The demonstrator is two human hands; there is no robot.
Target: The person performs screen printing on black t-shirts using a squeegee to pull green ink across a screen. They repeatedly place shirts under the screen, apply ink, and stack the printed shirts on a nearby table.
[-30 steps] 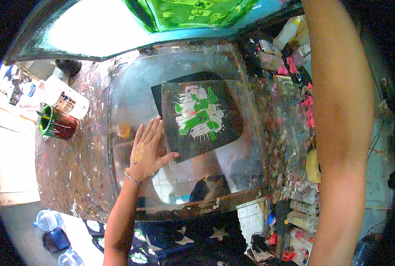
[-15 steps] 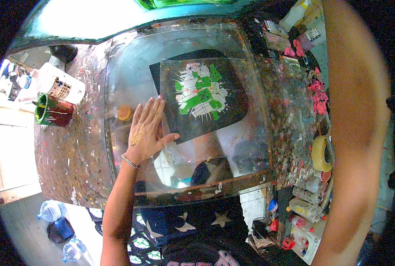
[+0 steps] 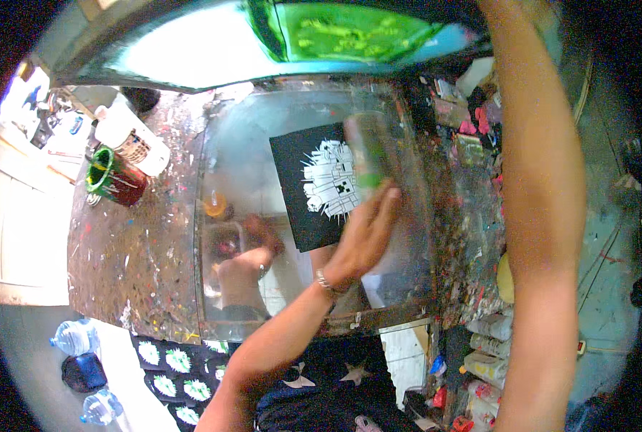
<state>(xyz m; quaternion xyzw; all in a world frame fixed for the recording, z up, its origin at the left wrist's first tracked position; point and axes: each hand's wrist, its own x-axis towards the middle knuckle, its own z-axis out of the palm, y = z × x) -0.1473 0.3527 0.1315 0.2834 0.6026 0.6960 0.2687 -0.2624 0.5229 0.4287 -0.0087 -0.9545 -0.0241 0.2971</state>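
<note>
On the glossy board (image 3: 249, 115) lies a black piece (image 3: 288, 158) with a white design (image 3: 328, 183). My left hand (image 3: 367, 230) is over its right side, blurred by motion, fingers together. At the fingertips is a raised clear sheet with green patches (image 3: 370, 176), smeared and seen nearly edge-on; my fingers seem to hold its edge. The sheet hides the right part of the black piece. My right arm (image 3: 537, 216) reaches up along the right side; its hand is beyond the top edge. A frame with a green area (image 3: 364, 29) stands raised at the far side.
A paint-smeared pot (image 3: 119, 180) and a white tub (image 3: 133, 140) stand on the stained table (image 3: 133, 252) at left. Pink scraps (image 3: 472, 126), a roll of tape (image 3: 506, 277) and several bottles (image 3: 486, 367) line the right side. Clear plastic bottles (image 3: 79, 337) are at lower left.
My left hand has moved right from the board's left part. The clear sheet with green patches has lifted off the black piece, baring its white design. The head view has shifted.
</note>
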